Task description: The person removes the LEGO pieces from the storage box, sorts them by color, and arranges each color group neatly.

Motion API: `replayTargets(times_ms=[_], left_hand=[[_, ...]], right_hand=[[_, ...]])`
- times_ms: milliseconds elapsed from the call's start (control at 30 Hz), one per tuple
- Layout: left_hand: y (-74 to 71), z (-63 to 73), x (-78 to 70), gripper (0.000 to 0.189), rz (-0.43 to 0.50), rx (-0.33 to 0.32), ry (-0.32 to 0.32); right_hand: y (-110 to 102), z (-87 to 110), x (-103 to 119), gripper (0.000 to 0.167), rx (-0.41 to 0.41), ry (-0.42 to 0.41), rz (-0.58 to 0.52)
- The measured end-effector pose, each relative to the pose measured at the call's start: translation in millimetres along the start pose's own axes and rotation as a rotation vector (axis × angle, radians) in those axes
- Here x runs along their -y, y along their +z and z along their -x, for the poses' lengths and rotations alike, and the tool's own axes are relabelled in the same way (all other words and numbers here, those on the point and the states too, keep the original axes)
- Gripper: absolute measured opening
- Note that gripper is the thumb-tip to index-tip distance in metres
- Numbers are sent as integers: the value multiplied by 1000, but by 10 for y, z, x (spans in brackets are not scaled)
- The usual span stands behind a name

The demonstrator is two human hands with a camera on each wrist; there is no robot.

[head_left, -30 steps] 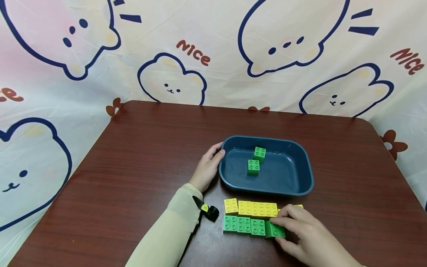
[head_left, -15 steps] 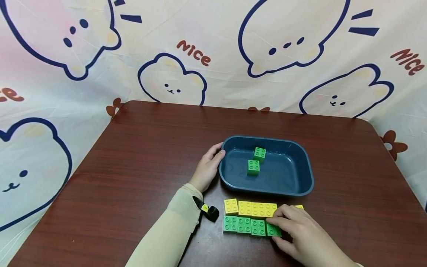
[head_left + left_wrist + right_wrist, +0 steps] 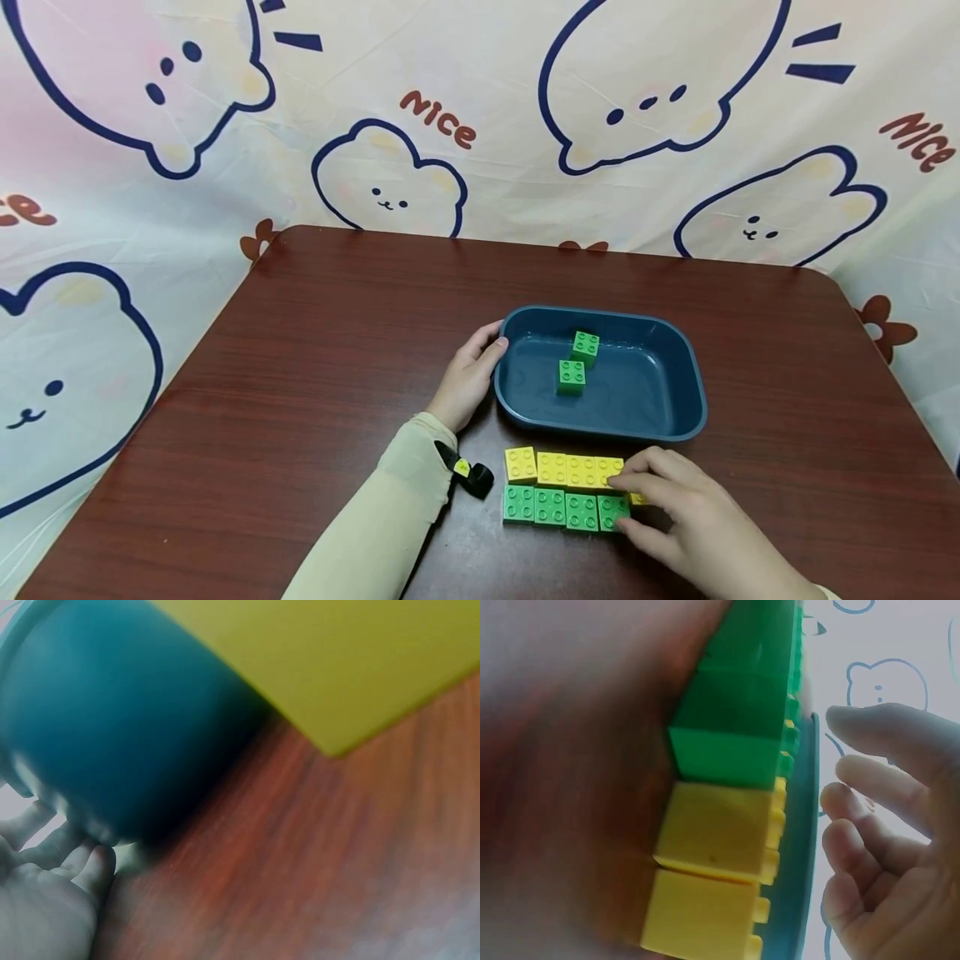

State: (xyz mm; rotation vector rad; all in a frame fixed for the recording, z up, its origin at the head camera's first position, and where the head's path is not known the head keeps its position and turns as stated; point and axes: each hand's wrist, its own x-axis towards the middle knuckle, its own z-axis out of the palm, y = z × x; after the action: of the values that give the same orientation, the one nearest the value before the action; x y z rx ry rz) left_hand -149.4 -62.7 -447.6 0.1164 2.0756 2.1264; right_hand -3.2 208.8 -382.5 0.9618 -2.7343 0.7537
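My left hand [image 3: 467, 379] grips the left end of a dark blue tray [image 3: 678, 435], thumb at the rim; the left wrist view shows fingers [image 3: 97, 874] against its outer wall. Two green building bricks [image 3: 571, 377] lie inside. In front of the tray run a row of yellow bricks [image 3: 551, 469] and a nearer row of green bricks [image 3: 550, 507]. My right hand [image 3: 693, 508] hovers over the rows' right end, hiding some yellow bricks. In the right wrist view its fingers [image 3: 885, 735] hold nothing and are apart from the end green brick [image 3: 724, 757].
The brown tabletop [image 3: 337, 350] extends to both sides and behind the tray. A cloth [image 3: 495, 192] with bear drawings hangs behind. A blurred yellow surface [image 3: 352, 667] fills the top of the left wrist view. A small black device [image 3: 474, 479] sits at the left wrist.
My right hand has slid the end green brick left against its row, then let go and lifted off slightly. The left hand and tray have stayed put.
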Motion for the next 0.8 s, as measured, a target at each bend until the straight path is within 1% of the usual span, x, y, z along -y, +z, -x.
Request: replayTargets(times_ms=[67,133,300,567,800], left_hand=[[-1,3,0,41,-2,1,4],[-2,5,2,41,-2,2,5],[-6,3,1,41,2,0,7],[-9,8,0,41,5,6,10],[-8,1,1,41,0,9,9]], right_hand=[[-32,-23,-3,43,-29,11,-25],[-59,-52,-23,44,-64,5,-52],[-131,-151,-106,49,-128,-5,-81],[-245,-355,-217,41,-113,61,-86],[-254,-529,-303,35,-74,99,-72]])
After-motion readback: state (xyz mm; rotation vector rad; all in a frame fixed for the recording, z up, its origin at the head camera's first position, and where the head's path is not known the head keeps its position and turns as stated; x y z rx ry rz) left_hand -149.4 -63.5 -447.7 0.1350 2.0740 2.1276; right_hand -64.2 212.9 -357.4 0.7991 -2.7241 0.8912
